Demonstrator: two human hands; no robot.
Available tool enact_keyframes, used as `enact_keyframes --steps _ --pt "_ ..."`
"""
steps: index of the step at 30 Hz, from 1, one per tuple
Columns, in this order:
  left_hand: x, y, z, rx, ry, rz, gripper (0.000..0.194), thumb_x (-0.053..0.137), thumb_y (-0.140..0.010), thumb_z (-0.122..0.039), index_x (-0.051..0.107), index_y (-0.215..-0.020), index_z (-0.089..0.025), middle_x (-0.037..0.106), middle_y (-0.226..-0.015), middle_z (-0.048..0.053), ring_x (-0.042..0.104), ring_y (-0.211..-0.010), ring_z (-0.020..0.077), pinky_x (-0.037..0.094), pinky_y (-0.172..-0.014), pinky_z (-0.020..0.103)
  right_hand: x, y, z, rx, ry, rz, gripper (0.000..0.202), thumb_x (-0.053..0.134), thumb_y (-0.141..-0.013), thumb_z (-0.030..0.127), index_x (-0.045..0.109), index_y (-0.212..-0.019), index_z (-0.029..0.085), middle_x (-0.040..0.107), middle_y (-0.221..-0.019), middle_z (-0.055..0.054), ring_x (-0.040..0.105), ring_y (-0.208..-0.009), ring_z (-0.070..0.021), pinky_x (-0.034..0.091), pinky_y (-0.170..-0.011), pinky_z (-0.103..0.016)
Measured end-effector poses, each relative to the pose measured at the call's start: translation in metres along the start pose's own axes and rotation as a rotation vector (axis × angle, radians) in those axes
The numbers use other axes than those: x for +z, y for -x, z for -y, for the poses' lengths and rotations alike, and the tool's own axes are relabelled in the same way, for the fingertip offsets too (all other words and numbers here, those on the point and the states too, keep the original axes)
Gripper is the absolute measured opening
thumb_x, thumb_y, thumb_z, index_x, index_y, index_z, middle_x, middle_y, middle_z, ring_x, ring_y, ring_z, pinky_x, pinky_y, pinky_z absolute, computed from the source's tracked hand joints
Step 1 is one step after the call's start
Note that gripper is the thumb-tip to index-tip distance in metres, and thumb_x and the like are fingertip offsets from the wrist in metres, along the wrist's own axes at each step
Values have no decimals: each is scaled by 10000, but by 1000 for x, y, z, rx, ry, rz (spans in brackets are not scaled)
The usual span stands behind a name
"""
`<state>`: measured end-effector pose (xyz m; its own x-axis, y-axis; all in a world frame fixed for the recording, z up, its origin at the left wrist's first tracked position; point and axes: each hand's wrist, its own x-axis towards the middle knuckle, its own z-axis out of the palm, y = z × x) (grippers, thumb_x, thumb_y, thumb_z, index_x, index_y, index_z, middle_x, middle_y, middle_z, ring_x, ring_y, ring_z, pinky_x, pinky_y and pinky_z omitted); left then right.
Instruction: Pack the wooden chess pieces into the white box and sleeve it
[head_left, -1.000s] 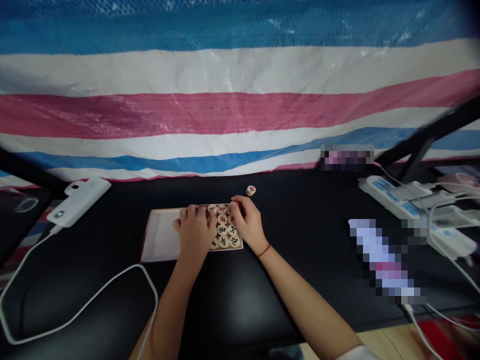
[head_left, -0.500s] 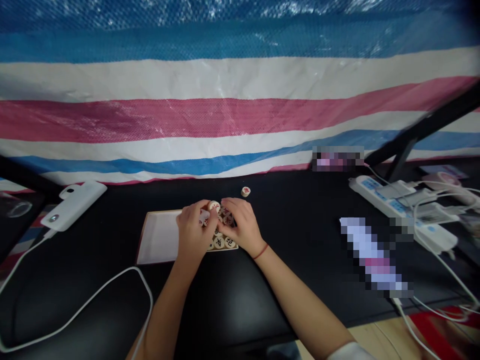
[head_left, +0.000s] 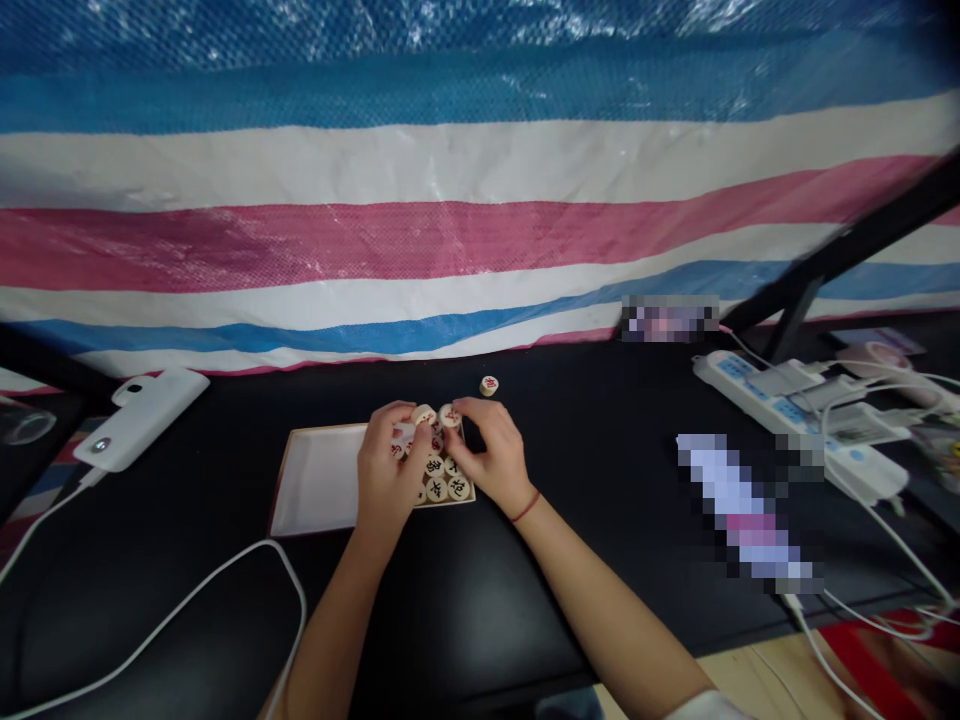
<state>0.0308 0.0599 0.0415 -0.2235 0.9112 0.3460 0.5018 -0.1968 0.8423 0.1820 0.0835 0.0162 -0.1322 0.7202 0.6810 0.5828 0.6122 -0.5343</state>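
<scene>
hands [head_left: 390, 470]: 2 | tray [head_left: 315, 480]: 1 | loose piece [head_left: 489, 385] outside tray: 1 | power strip [head_left: 795, 415]: 1 | white charger [head_left: 142, 418]: 1

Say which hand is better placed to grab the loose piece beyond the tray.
Probably right: the right hand sits nearest the loose piece, just above its fingers; the left hand is farther.

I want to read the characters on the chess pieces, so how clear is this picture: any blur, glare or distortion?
Head view: mild blur; characters on the chess pieces in the tray stay indistinct. Glare speckles the striped tarp at top. Wide-angle bending curves the stripes. Pixelated blocks hide two items at right. The black table is dim.
</scene>
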Motion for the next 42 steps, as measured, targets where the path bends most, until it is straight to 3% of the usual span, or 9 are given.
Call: enact_keyframes --steps 4,9,17,22,24,29,33,39,42 --pt "-1 0 5 -76 48 -37 266 582 -871 -367 617 -1082 -210 692 -1037 64 655 -919 183 520 -854 335 -11 -6 -19 185 141 -104 159 518 -891 284 604 -1011 224 680 -985 -85 628 -931 -229 502 -834 -392" --pt "-4 -2 5 35 11 1 310 515 -921 -345 621 -1185 -222 675 -1019 66 656 -932 178 526 -857 323 -24 -8 -53 377 232 -172 186 519 -871 323 613 -972 198 683 -960 -86 603 -861 -219 470 -792 -363" --pt "-3 -3 7 70 -40 39 294 507 -919 -327 614 -1166 -209 691 -1017 72 664 -932 182 543 -835 319 -23 1 -85 423 361 -58 152 531 -829 285 637 -902 204 707 -916 -82 586 -871 -261 431 -805 -390" --pt "-2 -3 7 45 -67 57 262 560 -888 -312 614 -1116 -194 711 -1018 69 676 -873 173 551 -811 310 -22 -5 -68 387 368 -20 168 519 -853 302 649 -897 206 701 -977 -99 581 -976 -276 423 -863 -432" --pt "-1 -3 7 54 -86 89 240 559 -894 -313 631 -1091 -197 715 -979 58 676 -854 169 547 -813 308 -22 -9 -50 268 272 -27 191 532 -852 310 646 -965 208 688 -1050 -103 587 -1029 -269 426 -909 -444" --pt "1 -2 7 116 -88 188 233 524 -918 -294 662 -1078 -198 719 -977 56 675 -885 170 533 -842 299 -13 -7 -5 -82 -78 168 274 611 -841 288 630 -1111 249 695 -1107 -61 626 -1049 -227 476 -924 -411" --pt "1 -2 8 149 -106 234 260 509 -928 -291 649 -1130 -207 717 -1031 56 669 -932 176 522 -855 302 -8 -3 1 -80 -91 144 212 585 -874 250 664 -1070 261 719 -1043 -45 660 -977 -209 508 -869 -388" --pt "-22 -13 18 99 -515 132 322 456 -942 -287 656 -1182 -211 644 -864 72 630 -800 212 488 -767 333 -23 -9 -47 179 211 -153 160 573 -850 247 667 -974 207 719 -972 -70 648 -922 -229 486 -853 -388" --pt "-36 -18 25 -52 -674 138 327 442 -940 -284 678 -1160 -230 624 -861 81 622 -750 218 471 -711 321 -27 -7 -76 269 297 -120 166 565 -825 275 669 -928 195 722 -945 -74 633 -906 -245 466 -858 -399"
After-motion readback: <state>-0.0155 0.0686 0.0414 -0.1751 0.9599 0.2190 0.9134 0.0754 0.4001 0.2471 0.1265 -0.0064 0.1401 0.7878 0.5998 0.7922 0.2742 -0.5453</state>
